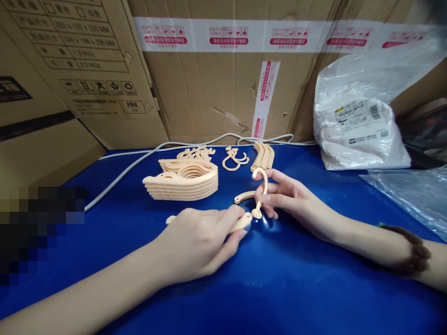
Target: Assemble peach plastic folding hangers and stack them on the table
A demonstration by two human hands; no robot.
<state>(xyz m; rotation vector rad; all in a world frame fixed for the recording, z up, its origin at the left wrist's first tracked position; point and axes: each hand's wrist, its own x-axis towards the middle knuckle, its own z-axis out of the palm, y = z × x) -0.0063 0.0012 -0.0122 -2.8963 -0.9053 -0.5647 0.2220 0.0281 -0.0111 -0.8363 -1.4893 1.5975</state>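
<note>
Between the thumb and fingers of my right hand (288,193) is a cream plastic hanger hook (264,181), its curl upward and its round base low. My left hand (202,237) grips a cream hanger arm (240,224); the holed end points toward the hook's base, with a small gap between them. The rest of that arm is largely covered by my fingers, apart from a tip at the left. Just behind, another curved hanger arm (244,196) lies on the blue table, partly hidden by my right hand.
Stacked hanger pieces (181,181) stand behind my left hand. Farther back lie small cream parts (197,152), loose hooks (234,160) and a group of curved arms (262,156). A white cable (131,173) crosses the table before cardboard boxes (216,93). A plastic bag (359,121) sits at right.
</note>
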